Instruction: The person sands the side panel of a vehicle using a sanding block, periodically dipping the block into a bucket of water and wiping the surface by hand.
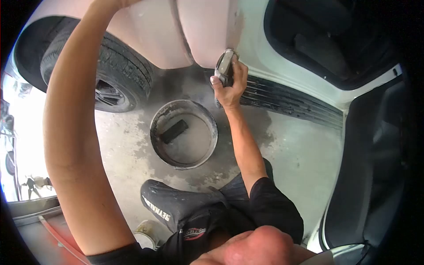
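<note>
sanding block [225, 65]: likely light, stiff; grip sides
right hand [232, 85]: clamped around it
left hand: off-frame, can't tell

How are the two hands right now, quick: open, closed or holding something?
Left hand: mostly cut off at the top edge, can't tell.
Right hand: closed around a grey block.

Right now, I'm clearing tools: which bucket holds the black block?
The wide bucket near the wheel, black block inside; the smaller pale one by the leg shows none.
</note>
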{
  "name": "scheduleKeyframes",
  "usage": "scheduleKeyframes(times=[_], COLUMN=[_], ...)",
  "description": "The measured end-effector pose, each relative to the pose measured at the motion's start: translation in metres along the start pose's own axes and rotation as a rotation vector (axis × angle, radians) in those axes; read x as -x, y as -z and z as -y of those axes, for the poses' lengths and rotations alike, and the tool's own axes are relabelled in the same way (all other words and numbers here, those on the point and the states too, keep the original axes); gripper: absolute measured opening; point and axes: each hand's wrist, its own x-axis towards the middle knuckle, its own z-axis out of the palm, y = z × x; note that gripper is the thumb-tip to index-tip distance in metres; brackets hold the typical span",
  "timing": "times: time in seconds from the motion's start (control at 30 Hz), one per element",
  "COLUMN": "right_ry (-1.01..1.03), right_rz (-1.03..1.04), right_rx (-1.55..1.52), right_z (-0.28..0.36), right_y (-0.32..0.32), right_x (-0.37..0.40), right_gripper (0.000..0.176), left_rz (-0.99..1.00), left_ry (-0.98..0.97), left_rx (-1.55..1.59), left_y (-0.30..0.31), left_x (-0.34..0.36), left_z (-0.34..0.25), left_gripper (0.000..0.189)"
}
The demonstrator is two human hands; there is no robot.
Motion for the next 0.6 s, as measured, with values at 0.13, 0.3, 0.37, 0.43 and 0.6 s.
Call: scheduleKeyframes(times=[0.13,0.3,0.37,0.43,0.6], right_ry=[0.101,0.092,0.097,0.069,0.06], right_rz=[-0.018,-0.022,-0.024,-0.033,-0.053], right_rx=[0.041,-0.009,-0.004,-0.03,0.003], right_z=[-0.011,0.004,0.023,0.042,0.002], right_y=[-0.001,0.0,0.001,-0.004,-0.007], right_x=[0.002,-0.021,-0.056,-0.082,-0.009], right_gripper=[0.089,0.084,0.081,0.08,0.084], left_rz=[0.021,0.035,0.063,0.051,0.019], left_ry=[-0.066,-0.11,-0.124,-0.144,-0.133], left_rx=[-0.026,0.01,0.001,-0.012,0.112], left_y=[-0.004,0.005,0.004,0.002,0.013], left_x=[0.009,0.006,0.007,0.01,0.008], left_z=[0.008,0.011,0.014,0.016,0.005], left_gripper=[0.111,0.107,0.108,0.108,0.108])
